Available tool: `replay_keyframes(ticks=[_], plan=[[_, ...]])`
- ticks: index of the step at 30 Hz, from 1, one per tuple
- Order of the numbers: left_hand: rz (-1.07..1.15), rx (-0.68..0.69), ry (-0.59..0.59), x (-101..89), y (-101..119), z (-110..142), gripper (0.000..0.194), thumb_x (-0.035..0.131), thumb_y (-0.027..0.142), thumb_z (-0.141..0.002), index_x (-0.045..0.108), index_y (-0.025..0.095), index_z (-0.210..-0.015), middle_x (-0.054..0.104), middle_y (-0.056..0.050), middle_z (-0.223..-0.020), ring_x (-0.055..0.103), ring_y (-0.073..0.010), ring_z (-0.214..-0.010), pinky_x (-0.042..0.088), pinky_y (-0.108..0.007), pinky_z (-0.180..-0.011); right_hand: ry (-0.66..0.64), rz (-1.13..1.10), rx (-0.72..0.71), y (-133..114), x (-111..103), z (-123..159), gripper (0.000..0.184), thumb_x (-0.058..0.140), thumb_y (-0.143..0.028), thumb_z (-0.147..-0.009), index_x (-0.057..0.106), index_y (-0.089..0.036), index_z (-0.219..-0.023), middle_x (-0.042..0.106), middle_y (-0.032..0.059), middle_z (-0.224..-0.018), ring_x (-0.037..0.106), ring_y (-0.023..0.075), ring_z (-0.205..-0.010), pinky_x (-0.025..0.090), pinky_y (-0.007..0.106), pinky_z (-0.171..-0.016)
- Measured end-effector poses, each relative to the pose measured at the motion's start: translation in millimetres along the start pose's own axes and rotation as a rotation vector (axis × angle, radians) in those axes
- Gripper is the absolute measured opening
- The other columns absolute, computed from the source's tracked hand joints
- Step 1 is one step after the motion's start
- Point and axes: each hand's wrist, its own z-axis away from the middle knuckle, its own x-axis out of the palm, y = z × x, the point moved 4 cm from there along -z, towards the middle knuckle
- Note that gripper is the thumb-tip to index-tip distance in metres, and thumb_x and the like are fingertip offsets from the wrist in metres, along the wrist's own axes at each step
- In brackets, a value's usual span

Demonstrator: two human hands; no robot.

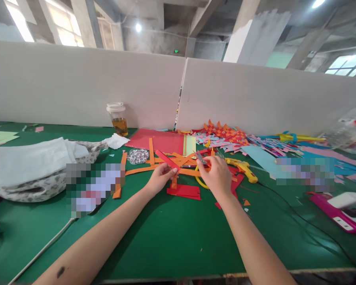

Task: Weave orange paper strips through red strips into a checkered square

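Note:
My left hand [163,177] pinches a red paper strip [165,158], which slants up and to the left from the fingertips. My right hand [218,174] is closed around a pair of scissors [199,156]; the grey blades stick out past the thumb toward the left, and the palm hides most of the handle. Orange paper strips [138,170] lie criss-crossed beneath and behind both hands. Just below the left fingers, folded red paper pieces [184,191] rest on the green table [166,237]. A yellow glue gun [246,170] lies right of my right hand.
Behind are a red sheet pack [154,140], a bag of googly eyes [138,156] and a lidded drink cup [118,118]. Woven orange-red paper pieces [225,132] lie back right. A magenta power strip [338,215] and black cable sit right; a floral cloth bag [35,194] sits left.

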Motion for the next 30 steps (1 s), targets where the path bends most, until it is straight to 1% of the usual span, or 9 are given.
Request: replay_keyframes(ticks=[4,6,9,11,13,16,18,24,30], plan=[[0.009,-0.021,-0.014,0.9,-1,0,0.031,0.068,0.042,-0.064,0.055,0.015,-0.072,0.061,-0.002,-0.065,0.059,-0.0112,-0.061,0.047,-0.023,-0.06,-0.205,-0.45,-0.074,-28,18,8,0.025,0.05,-0.043,-0.08,0.061,-0.021,-0.076,0.065,0.0036,-0.078,0.06,0.0175,-0.077,0.047,0.028,-0.068],[0.019,-0.029,-0.004,1.4,0,0,0.031,0.069,0.041,-0.062,0.055,0.015,-0.071,0.06,-0.001,-0.064,0.058,-0.011,-0.06,0.047,-0.023,-0.058,-0.245,-0.537,-0.068,-35,26,11,0.023,0.051,-0.041,-0.079,0.061,-0.021,-0.075,0.066,0.0026,-0.076,0.061,0.0166,-0.074,0.047,0.027,-0.067],[0.014,-0.035,0.016,2.7,3,2,0.031,0.069,0.04,-0.063,0.055,0.014,-0.07,0.059,-0.001,-0.063,0.058,-0.0109,-0.061,0.047,-0.021,-0.057,-0.25,-0.541,-0.057,-38,30,12,0.022,0.05,-0.039,-0.08,0.061,-0.021,-0.074,0.066,0.0026,-0.075,0.062,0.0171,-0.075,0.047,0.029,-0.068],[0.023,-0.033,0.03,2.8,6,2,0.032,0.069,0.04,-0.063,0.057,0.014,-0.076,0.062,-0.003,-0.07,0.06,-0.012,-0.066,0.047,-0.021,-0.059,-0.261,-0.533,-0.058,-36,29,11,0.022,0.05,-0.039,-0.08,0.061,-0.021,-0.073,0.066,0.0028,-0.075,0.061,0.0174,-0.075,0.047,0.029,-0.069],[0.078,-0.016,0.099,-1.2,8,3,0.035,0.069,0.04,-0.063,0.057,0.015,-0.084,0.063,-0.004,-0.08,0.061,-0.0141,-0.074,0.048,-0.022,-0.06,-0.276,-0.535,-0.046,-33,28,11,0.021,0.051,-0.038,-0.079,0.061,-0.021,-0.072,0.066,0.0028,-0.076,0.061,0.0176,-0.075,0.046,0.029,-0.069],[0.196,0.034,0.271,-13.4,10,2,0.031,0.067,0.041,-0.064,0.055,0.016,-0.078,0.061,-0.001,-0.074,0.061,-0.0124,-0.071,0.05,-0.023,-0.066,-0.294,-0.542,-0.002,-27,26,10,0.02,0.051,-0.037,-0.078,0.061,-0.021,-0.07,0.066,0.0024,-0.076,0.061,0.0181,-0.075,0.046,0.029,-0.068],[0.239,0.047,0.328,-19.5,10,2,0.03,0.067,0.041,-0.065,0.057,0.016,-0.079,0.061,-0.001,-0.074,0.062,-0.0119,-0.072,0.05,-0.023,-0.067,-0.301,-0.543,0.023,-25,25,9,0.019,0.052,-0.036,-0.077,0.061,-0.021,-0.069,0.066,0.0023,-0.076,0.061,0.0181,-0.076,0.045,0.029,-0.068],[0.254,0.049,0.35,-23.8,11,2,0.032,0.069,0.039,-0.062,0.06,0.015,-0.082,0.062,-0.002,-0.077,0.062,-0.0126,-0.073,0.05,-0.022,-0.063,-0.327,-0.551,0.021,-26,22,8,0.018,0.053,-0.035,-0.076,0.061,-0.021,-0.068,0.066,0.0021,-0.075,0.061,0.018,-0.077,0.044,0.028,-0.069],[0.231,0.034,0.343,-22.8,12,4,0.028,0.068,0.038,-0.063,0.058,0.016,-0.076,0.06,0.001,-0.069,0.061,-0.0108,-0.068,0.049,-0.022,-0.063,-0.272,-0.624,0.113,-18,23,7,0.023,0.052,-0.041,-0.078,0.059,-0.02,-0.072,0.065,0.0032,-0.075,0.062,0.0188,-0.074,0.046,0.03,-0.07]])
